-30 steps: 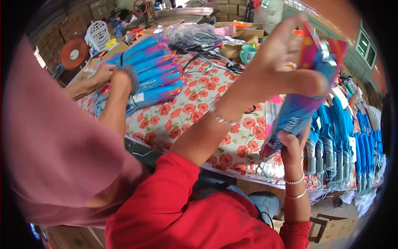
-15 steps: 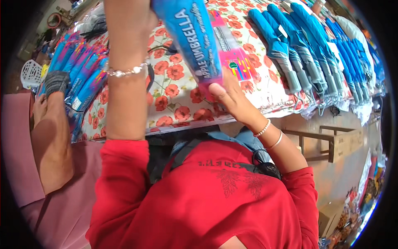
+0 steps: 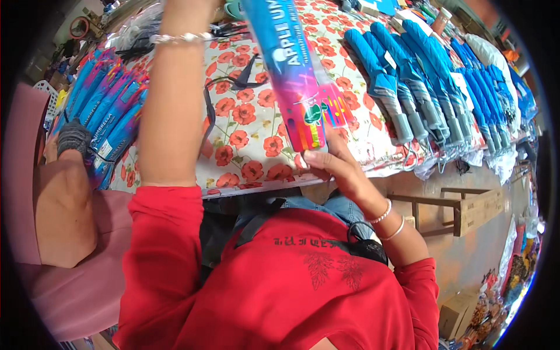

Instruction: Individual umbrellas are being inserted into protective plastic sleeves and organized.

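My right hand (image 3: 338, 166) pinches the lower end of a packaged umbrella (image 3: 294, 87) between thumb and fingers. Its slim printed sleeve runs from blue at the top to pink at the bottom, tilted above the table. The umbrella's upper end passes out of view. My left forearm reaches up to the top edge, where only the base of my left hand (image 3: 189, 13) shows and its fingers are cut off. Behind the held umbrella, another pink printed sleeve (image 3: 336, 106) is partly hidden.
A poppy-patterned cloth (image 3: 245, 140) covers the table. Folded blue umbrellas with grey handles (image 3: 417, 87) lie at right, packaged umbrellas (image 3: 108, 111) at left. Black straps (image 3: 239, 80) rest between. A co-worker's arm with a grey knitted band (image 3: 74, 137) is at left, a wooden stool (image 3: 455, 210) at right.
The packaged umbrella has shifted right, and its pink lower end is now uncovered. My right hand has moved down and right to its end tip. My left hand has gone farther up, mostly out of view.
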`<state>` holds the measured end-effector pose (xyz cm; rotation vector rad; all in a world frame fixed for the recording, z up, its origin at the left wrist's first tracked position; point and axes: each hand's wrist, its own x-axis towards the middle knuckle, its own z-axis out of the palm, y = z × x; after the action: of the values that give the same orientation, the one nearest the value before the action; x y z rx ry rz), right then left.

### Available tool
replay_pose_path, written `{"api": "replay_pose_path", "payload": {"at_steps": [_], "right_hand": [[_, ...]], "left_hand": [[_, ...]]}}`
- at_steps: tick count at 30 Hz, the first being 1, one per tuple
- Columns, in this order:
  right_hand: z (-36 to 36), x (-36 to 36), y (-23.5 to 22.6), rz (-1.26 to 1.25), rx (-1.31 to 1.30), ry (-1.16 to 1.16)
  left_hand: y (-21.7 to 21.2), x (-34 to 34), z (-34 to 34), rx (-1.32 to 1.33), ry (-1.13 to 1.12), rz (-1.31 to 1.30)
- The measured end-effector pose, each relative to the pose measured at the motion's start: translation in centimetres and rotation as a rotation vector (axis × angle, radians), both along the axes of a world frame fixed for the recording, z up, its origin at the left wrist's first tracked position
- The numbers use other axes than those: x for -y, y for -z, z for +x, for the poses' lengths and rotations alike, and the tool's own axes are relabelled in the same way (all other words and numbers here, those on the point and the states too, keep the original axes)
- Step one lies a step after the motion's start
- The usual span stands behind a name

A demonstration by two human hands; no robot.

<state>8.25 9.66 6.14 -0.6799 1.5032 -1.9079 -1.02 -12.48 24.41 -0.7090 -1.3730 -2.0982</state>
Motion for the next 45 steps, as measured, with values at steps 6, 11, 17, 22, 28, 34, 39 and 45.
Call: {"api": "replay_pose_path", "payload": {"at_steps": [6, 11, 17, 22, 28, 34, 39, 45], "right_hand": [[-1.2, 0.9, -1.7, 0.013, 0.063, 0.091], [-2.7, 1.2, -0.3, 0.204, 0.091, 0.014], [-1.4, -0.5, 0.3, 0.208, -0.429, 0.066], [-1.5, -3.7, 2.0, 0.37, -0.5, 0.184], [-2.3, -5.3, 1.1, 0.517, -0.88, 0.416], [-6.7, -9.9, 1.8, 1.332, -1.147, 0.917], [-8.3, -12.0, 4.2, 1.222, -0.979, 0.763], [-6.6, -12.5, 3.4, 0.127, -0.241, 0.79]], "left_hand": [[12.9, -6.4, 1.9, 0.553, 0.08, -0.025], [16.0, -5.6, 3.6, 0.558, 0.059, 0.146], [14.7, 4.2, 3.7, 0.773, -0.24, -0.174], [17.8, 15.6, 0.2, 0.783, -0.562, -0.595], [21.0, 17.6, -3.1, 0.934, -1.031, -1.094], [20.1, 20.6, -5.5, 1.001, -0.967, -1.619], [17.1, 15.7, -6.3, 0.798, -0.882, -1.555], [16.4, 3.0, -5.7, 0.785, -0.262, -0.73]]}}
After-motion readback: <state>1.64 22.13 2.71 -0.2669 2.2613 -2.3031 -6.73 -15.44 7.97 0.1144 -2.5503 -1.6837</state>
